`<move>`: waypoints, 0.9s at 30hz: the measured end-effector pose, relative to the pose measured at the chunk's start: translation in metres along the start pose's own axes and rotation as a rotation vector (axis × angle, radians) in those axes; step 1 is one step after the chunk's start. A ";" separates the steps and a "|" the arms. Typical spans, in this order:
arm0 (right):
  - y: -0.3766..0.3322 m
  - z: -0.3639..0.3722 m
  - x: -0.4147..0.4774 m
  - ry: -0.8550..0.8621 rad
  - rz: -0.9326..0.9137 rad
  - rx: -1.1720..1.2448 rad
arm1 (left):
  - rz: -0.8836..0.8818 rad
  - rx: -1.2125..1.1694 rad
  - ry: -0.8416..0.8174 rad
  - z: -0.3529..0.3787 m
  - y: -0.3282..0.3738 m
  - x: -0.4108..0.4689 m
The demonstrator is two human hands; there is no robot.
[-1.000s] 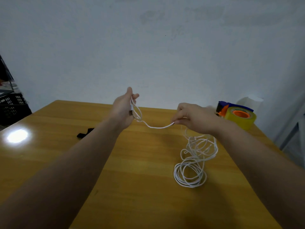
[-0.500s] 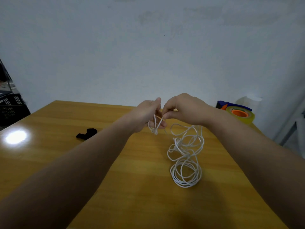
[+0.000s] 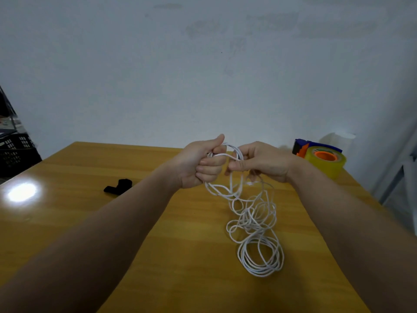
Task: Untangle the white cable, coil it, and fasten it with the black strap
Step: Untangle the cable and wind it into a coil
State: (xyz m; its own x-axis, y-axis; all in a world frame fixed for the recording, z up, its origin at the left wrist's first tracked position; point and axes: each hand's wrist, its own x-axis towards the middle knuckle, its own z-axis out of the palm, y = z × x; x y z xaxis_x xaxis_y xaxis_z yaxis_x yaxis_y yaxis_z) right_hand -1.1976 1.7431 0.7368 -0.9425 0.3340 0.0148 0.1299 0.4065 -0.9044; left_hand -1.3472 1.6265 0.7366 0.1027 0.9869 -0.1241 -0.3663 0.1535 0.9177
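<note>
Hands raised mid-frame over table (image 3: 67,222), left hand (image 3: 198,163) just beside right hand (image 3: 264,161), cable (image 3: 255,224) hanging between them onto table at lower right. Strap (image 3: 118,186) on table, left of hands. Tape dispenser (image 3: 320,158) at table's far right edge. Crate (image 3: 13,152) off table, frame's left edge.

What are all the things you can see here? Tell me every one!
white cable: one, white, upper loops gathered in both hands, the rest hanging in a loose tangle onto the table
black strap: one, black, lying on the table left of the hands
table: one, yellow-brown wood, fills the lower view
tape dispenser: one, blue and orange with a yellowish roll, far right corner of the table
black crate: one, black, beyond the table's left edge
left hand: closed around cable loops
right hand: pinching the cable beside the left
</note>
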 end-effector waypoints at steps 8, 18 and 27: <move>0.014 0.016 -0.003 0.132 -0.138 0.352 | 0.142 0.090 0.203 -0.013 0.004 -0.008; 0.021 0.027 0.005 0.474 -0.083 -0.137 | 0.332 -0.023 0.431 -0.008 0.012 -0.004; 0.014 0.027 0.013 0.414 0.110 -0.945 | 0.355 -0.182 0.444 -0.015 -0.006 0.004</move>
State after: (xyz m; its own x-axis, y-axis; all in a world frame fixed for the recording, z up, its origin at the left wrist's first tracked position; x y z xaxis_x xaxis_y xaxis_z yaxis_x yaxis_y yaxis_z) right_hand -1.2158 1.7305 0.7127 -0.7543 0.6031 0.2593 0.5660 0.7976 -0.2087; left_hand -1.3581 1.6302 0.7252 -0.4373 0.8993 -0.0033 -0.4642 -0.2225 0.8573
